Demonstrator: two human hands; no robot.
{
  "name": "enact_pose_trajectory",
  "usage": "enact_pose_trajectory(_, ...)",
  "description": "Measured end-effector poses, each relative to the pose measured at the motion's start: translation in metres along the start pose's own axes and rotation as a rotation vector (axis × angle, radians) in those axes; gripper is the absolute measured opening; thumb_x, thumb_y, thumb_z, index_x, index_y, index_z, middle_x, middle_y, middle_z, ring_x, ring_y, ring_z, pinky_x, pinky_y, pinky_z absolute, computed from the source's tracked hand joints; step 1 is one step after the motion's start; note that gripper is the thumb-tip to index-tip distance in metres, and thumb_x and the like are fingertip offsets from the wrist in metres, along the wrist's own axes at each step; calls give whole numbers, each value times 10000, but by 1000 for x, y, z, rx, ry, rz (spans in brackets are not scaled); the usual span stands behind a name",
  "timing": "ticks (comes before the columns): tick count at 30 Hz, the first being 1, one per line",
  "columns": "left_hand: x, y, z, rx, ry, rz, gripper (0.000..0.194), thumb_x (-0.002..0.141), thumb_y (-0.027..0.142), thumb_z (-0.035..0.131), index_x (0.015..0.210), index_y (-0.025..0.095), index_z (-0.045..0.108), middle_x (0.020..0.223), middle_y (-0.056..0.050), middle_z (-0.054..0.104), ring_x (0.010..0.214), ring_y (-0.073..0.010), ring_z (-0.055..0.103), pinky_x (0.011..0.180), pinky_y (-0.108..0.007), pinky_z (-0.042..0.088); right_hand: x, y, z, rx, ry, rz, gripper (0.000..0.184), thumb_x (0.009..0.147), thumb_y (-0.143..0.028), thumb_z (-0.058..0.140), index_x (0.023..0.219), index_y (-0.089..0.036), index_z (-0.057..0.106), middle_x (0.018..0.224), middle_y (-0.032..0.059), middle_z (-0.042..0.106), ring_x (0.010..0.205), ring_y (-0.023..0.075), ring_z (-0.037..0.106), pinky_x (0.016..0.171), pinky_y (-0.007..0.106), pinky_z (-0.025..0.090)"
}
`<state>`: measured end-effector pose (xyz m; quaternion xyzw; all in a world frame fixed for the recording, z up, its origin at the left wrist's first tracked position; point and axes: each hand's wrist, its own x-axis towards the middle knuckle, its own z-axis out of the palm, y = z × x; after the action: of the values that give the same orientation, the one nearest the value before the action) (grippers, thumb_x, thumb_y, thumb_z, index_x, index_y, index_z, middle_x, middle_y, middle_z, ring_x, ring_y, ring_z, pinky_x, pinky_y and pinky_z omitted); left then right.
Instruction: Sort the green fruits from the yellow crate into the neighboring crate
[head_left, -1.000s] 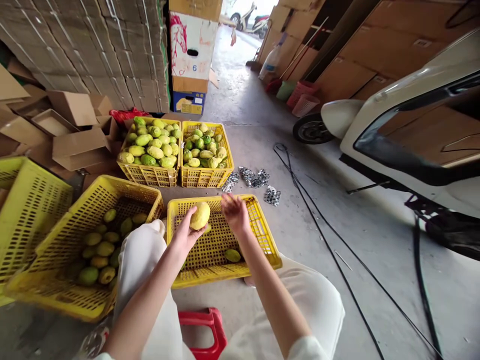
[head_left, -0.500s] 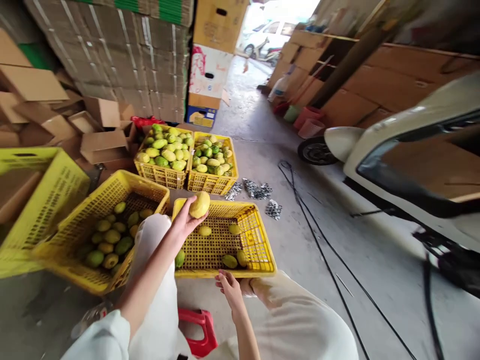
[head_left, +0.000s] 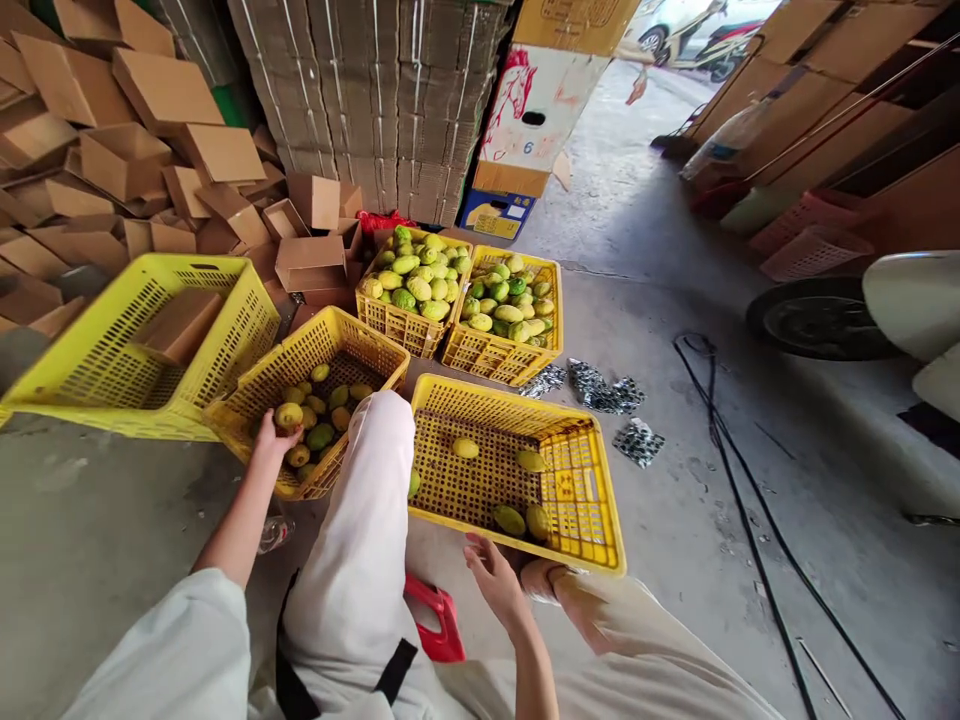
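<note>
My left hand [head_left: 276, 438] is closed around a yellow oval fruit [head_left: 288, 415], over the left yellow crate [head_left: 244, 400]. Several green and yellow fruits of the same sort lie in that crate, just right of the hand. My right hand [head_left: 496, 582] is empty, fingers apart, beside the near rim of the middle yellow crate [head_left: 517, 400]. Inside this crate a few fruits are scattered, among them a yellow one [head_left: 465, 448] and a greener one [head_left: 509, 519]. My left knee rises between the two crates.
Two crates heaped with fruit [head_left: 420, 280] stand behind. At left, a larger yellow crate [head_left: 225, 385] holds a cardboard box [head_left: 180, 325], with many open cartons beyond. A red stool [head_left: 442, 625] is beneath me. Black cable [head_left: 720, 430] and a parked vehicle [head_left: 911, 310] are right.
My left hand, holding a fruit, has moved left from over the middle crate to the left crate. My right hand stays near the middle crate's rim. The view has turned left.
</note>
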<state>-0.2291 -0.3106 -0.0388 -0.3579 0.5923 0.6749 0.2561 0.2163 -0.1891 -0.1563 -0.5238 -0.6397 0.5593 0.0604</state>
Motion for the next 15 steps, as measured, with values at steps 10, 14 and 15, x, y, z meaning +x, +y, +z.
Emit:
enact_pose_trajectory(10, -63, 39, 26, -221, -213, 299, 410, 1028, 585, 320, 981, 252, 555, 1094, -64, 611, 1167, -207, 681, 1185, -516, 534, -17, -21, -14, -24, -68, 105, 421, 830, -475, 592, 1122, -199, 720, 966, 94, 796, 883, 260, 759, 880, 385, 586)
enact_pose_trajectory(14, -129, 33, 70, -5, -487, 656, 277, 941, 502, 552, 1054, 287, 687, 1313, -35, 717, 1417, -249, 605, 1290, -506, 427, -21, -34, -24, 0, 2, 115, 341, 872, -388, 611, 1131, -204, 734, 963, 76, 804, 893, 244, 758, 861, 353, 583)
enact_pose_trajectory(15, -145, 26, 81, 113, -562, 776, 215, 897, 442, 662, 1060, 308, 702, 1314, 4, 736, 1426, -252, 596, 1300, -489, 414, -22, -35, -26, 8, 24, 117, 335, 876, -381, 615, 1131, -202, 736, 968, 78, 807, 898, 247, 761, 857, 354, 582)
